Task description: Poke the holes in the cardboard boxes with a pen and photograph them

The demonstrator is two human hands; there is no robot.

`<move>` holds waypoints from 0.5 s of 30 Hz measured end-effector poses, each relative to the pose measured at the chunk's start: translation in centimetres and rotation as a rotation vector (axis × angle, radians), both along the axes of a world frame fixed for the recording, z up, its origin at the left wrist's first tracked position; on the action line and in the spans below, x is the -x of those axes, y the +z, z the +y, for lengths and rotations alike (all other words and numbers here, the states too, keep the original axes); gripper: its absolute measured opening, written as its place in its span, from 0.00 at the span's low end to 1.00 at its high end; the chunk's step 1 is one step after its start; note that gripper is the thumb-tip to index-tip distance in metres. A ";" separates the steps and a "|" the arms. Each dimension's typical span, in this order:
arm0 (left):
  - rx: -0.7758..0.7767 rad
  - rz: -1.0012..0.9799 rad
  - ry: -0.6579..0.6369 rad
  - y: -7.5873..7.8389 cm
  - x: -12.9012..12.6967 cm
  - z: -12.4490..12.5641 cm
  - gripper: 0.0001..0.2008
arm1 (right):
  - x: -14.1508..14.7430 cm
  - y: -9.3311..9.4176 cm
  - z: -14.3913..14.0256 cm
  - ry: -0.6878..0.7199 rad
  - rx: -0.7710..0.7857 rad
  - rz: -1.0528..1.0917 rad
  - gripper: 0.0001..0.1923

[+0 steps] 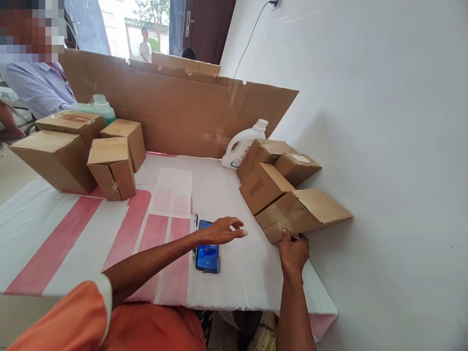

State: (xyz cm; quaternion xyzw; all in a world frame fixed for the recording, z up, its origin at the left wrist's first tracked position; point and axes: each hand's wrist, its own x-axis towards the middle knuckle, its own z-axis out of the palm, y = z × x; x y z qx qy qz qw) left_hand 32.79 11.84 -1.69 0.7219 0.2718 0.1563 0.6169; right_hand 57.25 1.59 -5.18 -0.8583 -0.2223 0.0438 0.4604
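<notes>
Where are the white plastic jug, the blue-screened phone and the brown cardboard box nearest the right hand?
white plastic jug [237, 146]: head view, on its body.
blue-screened phone [207, 252]: head view, on its screen.
brown cardboard box [292, 214]: head view, on its side face.

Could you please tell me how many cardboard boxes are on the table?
8. Four at left: one, another, a third, a fourth. Four at right: far, next, middle, nearest, touched by the right hand. Others may be hidden.
</notes>
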 end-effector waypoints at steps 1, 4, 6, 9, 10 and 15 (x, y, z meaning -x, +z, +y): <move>0.001 0.012 0.007 -0.1 1.7 -0.3 0.33 | -0.3 -0.1 -0.2 0.010 0.004 0.010 0.36; 0.004 0.025 0.027 -0.2 6.5 -0.7 0.30 | -0.9 -0.4 -1.1 0.034 0.001 0.051 0.35; 0.014 0.027 0.045 -0.2 9.4 -0.6 0.31 | -1.3 -0.6 -1.6 0.033 -0.003 0.064 0.34; 0.031 0.036 0.082 -0.2 12.8 -0.4 0.33 | -2.0 -0.6 -2.3 0.034 -0.004 0.072 0.26; 0.036 0.039 0.097 -0.2 13.7 -0.3 0.33 | -2.3 -0.6 -2.6 0.042 -0.003 0.081 0.23; 0.082 0.069 0.168 -0.3 16.9 -0.9 0.36 | -4.5 0.1 -4.0 0.034 0.017 0.132 0.14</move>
